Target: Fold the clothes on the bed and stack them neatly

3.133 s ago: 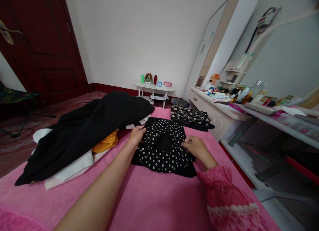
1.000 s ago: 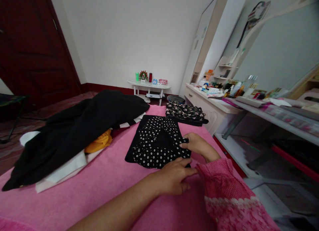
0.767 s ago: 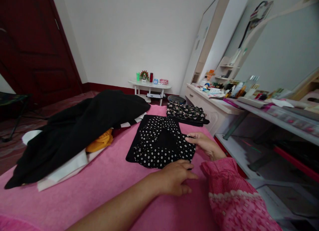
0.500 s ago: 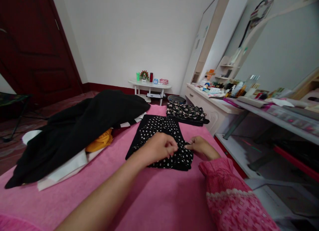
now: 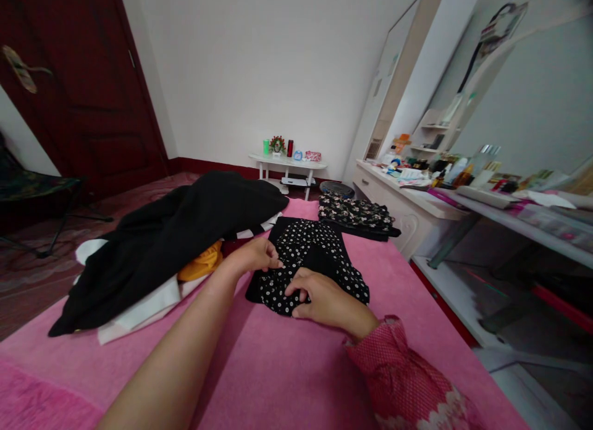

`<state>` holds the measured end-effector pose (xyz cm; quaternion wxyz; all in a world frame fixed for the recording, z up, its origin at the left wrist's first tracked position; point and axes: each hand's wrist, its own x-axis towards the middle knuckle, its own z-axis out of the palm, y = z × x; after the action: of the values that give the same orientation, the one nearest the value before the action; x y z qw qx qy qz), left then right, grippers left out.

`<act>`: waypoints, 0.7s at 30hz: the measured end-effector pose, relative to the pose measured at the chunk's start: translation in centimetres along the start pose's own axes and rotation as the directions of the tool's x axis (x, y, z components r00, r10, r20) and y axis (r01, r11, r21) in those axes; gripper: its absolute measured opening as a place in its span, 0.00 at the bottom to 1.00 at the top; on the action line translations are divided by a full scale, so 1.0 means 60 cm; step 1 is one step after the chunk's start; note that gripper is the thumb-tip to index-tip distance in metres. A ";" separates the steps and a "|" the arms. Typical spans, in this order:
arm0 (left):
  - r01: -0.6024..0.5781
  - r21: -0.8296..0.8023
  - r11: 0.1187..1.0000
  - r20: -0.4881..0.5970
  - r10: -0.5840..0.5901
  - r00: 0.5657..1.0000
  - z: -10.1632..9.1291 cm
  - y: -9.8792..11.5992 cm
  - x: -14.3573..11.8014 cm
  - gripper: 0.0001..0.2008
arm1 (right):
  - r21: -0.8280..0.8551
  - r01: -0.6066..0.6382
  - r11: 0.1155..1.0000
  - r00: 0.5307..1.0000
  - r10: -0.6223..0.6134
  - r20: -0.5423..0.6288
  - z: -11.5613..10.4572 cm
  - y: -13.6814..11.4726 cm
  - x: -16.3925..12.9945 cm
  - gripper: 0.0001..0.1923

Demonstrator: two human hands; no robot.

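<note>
Two bare hands work over a black garment with white dots (image 5: 301,251), which lies flat on the pink bed (image 5: 278,368), plain black cloth showing along its left edge and across its middle. With that garment as the centre of the dial, the left hand (image 5: 258,255) is at 9 o'clock, its fingers curled down at the garment's edge; I cannot tell whether they are clamped on fabric. The right hand (image 5: 327,299) reaches in from 5 o'clock, out of a pink ruffled sleeve (image 5: 393,362), and covers part of the near half; its thumb and fingers are bent but apart, with dotted cloth visible between them. Between 1 and 2 o'clock, just beside the dotted garment, sits a folded black floral garment (image 5: 356,212). Between 9 and 10 o'clock spreads a heaped black garment (image 5: 185,226), with a mustard-yellow cloth (image 5: 201,263) poking out at 9 and a white cloth (image 5: 151,306) between 8 and 9. Well off at 12 o'clock, a low white counter (image 5: 299,163) carries a green cup (image 5: 265,147). Toward 2 o'clock stands a white drawer cabinet (image 5: 393,202).
</note>
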<state>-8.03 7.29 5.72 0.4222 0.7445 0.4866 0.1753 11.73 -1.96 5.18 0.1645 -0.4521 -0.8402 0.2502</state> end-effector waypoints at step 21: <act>-0.060 -0.314 0.948 -0.635 -0.163 0.755 -0.001 -0.042 0.025 0.05 | -0.054 -0.016 0.998 0.997 0.020 0.077 0.007 -0.007 0.002 0.06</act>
<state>-8.80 9.06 3.49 0.3436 0.5451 0.5893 0.4874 11.20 -2.18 5.05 0.1176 -0.4539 -0.8482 0.2463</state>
